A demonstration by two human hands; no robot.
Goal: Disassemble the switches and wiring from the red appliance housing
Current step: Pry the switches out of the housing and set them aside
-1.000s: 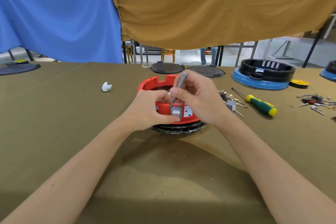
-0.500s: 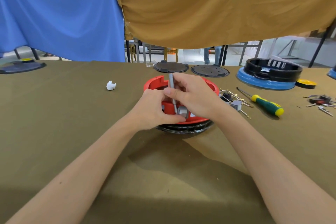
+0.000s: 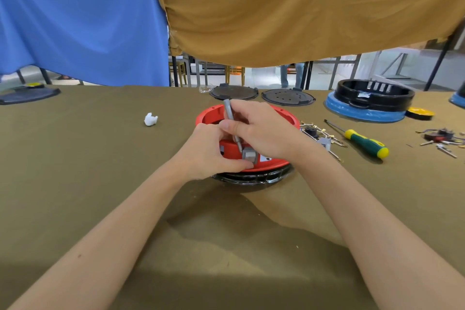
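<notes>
Head view of my work at the red appliance housing (image 3: pixel 281 114), which sits on a black base (image 3: pixel 251 177) at mid-table, directly ahead of both forearms. My left hand (image 3: pixel 208 152) curls round the near wall of the housing, thumb tip pressed under the grey switch (image 3: pixel 249 155) seated in that wall. My right hand (image 3: pixel 261 131) pinches a slim grey tool (image 3: pixel 230 121), shaft tilted a little left of upright, its tip meeting the switch's upper left edge. The governing relation: the tool's long axis runs down and toward me into the switch, so I judge the prying force must act along the wall, with the left thumb opposing from below. Both hands touch the work; the right does the levering. Freed switches and wiring (image 3: pixel 319 134) lie just right of the housing, beside a green-handled screwdriver (image 3: pixel 364 142).
</notes>
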